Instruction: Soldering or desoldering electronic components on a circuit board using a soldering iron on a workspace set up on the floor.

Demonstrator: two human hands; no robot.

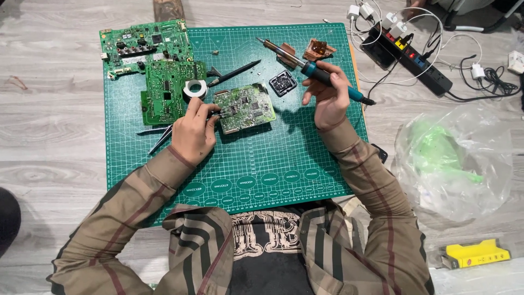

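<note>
My left hand (194, 131) grips tweezers (162, 137) whose tips reach the left edge of a small green circuit board (244, 107) lying on the green cutting mat (284, 164). My right hand (327, 98) holds a soldering iron (305, 64) with a teal handle, lifted above the mat, its metal tip pointing up and to the left, away from the small board. A small black square part (283, 83) sits just beyond the board, under the iron.
Two larger green circuit boards (158, 65) lie at the mat's far left, with a solder reel (195, 88) and a black pen-like tool (234, 73). A copper piece (318, 49) lies far right. A power strip (409, 57) with cables, a plastic bag (456, 158) and a yellow tool (475, 254) lie on the floor to the right.
</note>
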